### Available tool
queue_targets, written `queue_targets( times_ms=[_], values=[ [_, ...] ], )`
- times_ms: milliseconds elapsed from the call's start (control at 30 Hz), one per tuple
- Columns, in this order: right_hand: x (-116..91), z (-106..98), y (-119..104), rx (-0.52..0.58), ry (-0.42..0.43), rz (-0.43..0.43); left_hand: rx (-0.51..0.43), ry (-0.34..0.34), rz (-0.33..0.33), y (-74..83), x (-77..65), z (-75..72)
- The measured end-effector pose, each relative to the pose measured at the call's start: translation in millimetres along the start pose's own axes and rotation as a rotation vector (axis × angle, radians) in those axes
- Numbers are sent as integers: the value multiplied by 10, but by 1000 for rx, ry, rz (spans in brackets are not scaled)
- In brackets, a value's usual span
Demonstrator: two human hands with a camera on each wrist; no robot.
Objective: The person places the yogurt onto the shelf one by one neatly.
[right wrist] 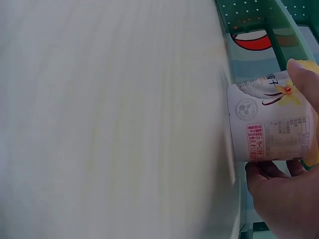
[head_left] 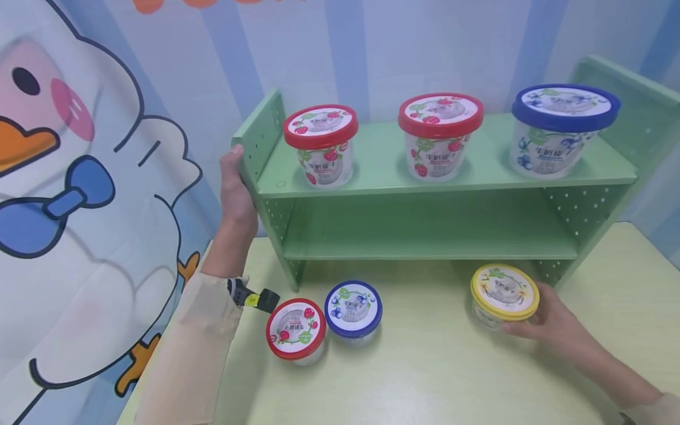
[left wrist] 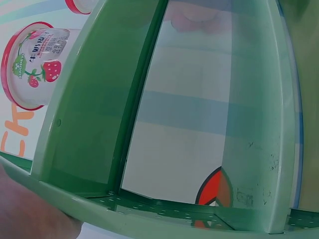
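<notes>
**Left hand at the shelf's side, right hand clamped on the yellow-lidded tub**

Behind your work: a blue-and-white striped backdrop (head_left: 393, 53) with a big cartoon duck (head_left: 117, 254) wearing a blue bow tie. Your pale bench (head_left: 425, 378) runs below. On it you've got a green shelf (head_left: 430, 227), two boards between perforated side panels.

Hands are well apart. Your left hand (head_left: 236, 192), out of a beige sleeve (head_left: 186, 348), touches the shelf's left panel from outside, fingertips at its edge; can't tell if the fingers wrap round it. Your right hand (head_left: 555, 324) grips the yellow-lidded tub (head_left: 502, 295), thumb on one side, fingers on the other. That tub is upright or nearly so, at the shelf's front, below the lower board near the right end; can't tell if its base touches the bench.

Upper board, left to right, all upright and spaced apart: left strawberry tub (head_left: 326, 156), middle strawberry tub (head_left: 440, 150), both red-lidded, then a blueberry tub (head_left: 555, 141), blue-lidded. Front left on your bench: a red-lidded tub (head_left: 297, 330) just beside a blue-lidded one (head_left: 353, 313).

Smallest: a black device (head_left: 260, 299) strapped to your left wrist, yellow label on it.
</notes>
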State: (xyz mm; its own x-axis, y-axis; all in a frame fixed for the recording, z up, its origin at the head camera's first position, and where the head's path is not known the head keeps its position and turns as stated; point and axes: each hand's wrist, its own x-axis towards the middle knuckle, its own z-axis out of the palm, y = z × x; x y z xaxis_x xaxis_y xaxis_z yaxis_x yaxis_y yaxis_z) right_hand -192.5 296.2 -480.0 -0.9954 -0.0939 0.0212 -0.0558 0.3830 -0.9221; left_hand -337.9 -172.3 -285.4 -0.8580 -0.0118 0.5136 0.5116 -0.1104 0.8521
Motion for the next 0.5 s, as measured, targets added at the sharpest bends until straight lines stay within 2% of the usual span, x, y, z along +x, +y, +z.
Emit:
queue_targets(
  times_ms=[400,500],
  values=[
    [16,80,-42,-130,86,-37,0,4,0,13,-1,1],
    [16,77,-45,-126,88,-44,-6,5,1,15,-2,5]
  ],
)
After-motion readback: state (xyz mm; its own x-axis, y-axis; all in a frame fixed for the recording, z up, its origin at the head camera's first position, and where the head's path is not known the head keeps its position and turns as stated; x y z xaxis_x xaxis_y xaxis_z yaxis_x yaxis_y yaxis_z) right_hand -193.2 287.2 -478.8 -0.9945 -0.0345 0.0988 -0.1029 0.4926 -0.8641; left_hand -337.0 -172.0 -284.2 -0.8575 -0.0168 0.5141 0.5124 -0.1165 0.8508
